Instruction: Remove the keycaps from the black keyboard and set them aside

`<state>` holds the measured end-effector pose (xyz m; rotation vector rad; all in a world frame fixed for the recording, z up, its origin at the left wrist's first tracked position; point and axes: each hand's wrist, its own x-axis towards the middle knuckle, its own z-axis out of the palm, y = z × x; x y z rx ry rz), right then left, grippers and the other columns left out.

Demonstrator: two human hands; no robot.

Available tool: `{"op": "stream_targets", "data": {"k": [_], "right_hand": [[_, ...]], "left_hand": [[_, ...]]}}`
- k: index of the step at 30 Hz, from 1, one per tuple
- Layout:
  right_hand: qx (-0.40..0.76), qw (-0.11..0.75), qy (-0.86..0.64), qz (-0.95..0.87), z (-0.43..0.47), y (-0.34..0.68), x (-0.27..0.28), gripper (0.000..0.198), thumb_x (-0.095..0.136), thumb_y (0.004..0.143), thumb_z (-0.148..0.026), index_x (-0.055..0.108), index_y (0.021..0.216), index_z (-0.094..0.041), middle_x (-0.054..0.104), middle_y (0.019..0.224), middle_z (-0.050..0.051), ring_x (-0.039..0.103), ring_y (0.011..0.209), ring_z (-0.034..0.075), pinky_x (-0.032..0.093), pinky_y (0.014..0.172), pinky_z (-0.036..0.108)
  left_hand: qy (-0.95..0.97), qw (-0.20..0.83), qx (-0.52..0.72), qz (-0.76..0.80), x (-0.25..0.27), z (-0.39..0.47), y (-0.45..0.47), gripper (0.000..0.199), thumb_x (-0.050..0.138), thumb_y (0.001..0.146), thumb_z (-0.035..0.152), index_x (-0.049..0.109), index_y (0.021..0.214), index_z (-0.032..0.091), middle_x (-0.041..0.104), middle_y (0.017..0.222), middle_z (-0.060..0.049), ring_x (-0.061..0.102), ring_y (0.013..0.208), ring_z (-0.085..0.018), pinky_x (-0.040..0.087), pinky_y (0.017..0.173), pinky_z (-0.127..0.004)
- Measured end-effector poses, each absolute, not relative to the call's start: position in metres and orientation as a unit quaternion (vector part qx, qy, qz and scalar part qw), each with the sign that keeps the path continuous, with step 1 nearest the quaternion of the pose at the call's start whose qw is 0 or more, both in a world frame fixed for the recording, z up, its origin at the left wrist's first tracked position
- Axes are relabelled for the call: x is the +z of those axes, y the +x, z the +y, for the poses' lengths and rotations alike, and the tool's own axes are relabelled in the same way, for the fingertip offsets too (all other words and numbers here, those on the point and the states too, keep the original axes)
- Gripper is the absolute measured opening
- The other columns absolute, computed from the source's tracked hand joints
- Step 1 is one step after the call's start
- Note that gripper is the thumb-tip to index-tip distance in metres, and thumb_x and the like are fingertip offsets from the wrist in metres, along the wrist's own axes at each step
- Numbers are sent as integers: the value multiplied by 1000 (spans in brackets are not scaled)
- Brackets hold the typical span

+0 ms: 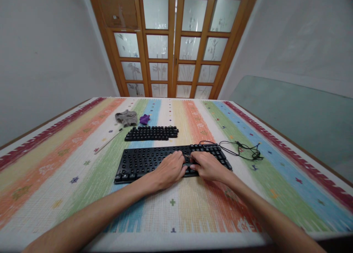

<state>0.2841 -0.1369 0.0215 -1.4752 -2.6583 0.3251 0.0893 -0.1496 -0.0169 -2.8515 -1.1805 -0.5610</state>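
Observation:
A black keyboard (154,157) lies crosswise in front of me. Most keycaps are off its main block, leaving bare key posts, while caps remain at the right and along part of the bottom row. Over its right-centre part, my left hand (171,167) is closed with bent fingers pressed close to the keys; what they grip is hidden. Beside it, my right hand (206,165) pinches a thin, metallic-looking tool (189,156) that points left toward my left fingers. Behind the keyboard, loose black keycaps (151,133) are laid out in rows.
The keyboard's cable (245,150) lies bundled to the right. Toward the back left are a grey cloth (126,118), a purple cloth-like piece (144,119) and a white toothbrush with dark bristles (108,141). A striped cloth (91,187) covers the table; wooden glass-paned doors (172,47) stand beyond.

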Motion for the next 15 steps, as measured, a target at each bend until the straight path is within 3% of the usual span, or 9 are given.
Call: {"op": "stream_targets", "data": {"k": [15], "right_hand": [[97,165,-405,-894,-123,285,37,13,63,89,-28,60,90,-15,63,87,6,58,80,19,38,70,28]], "left_hand": [[-896,15,-224,-383,18,-137,69,19,43,99,29,55,97,15,57,96,-8,53,93,-23,48,83,-38]]}}
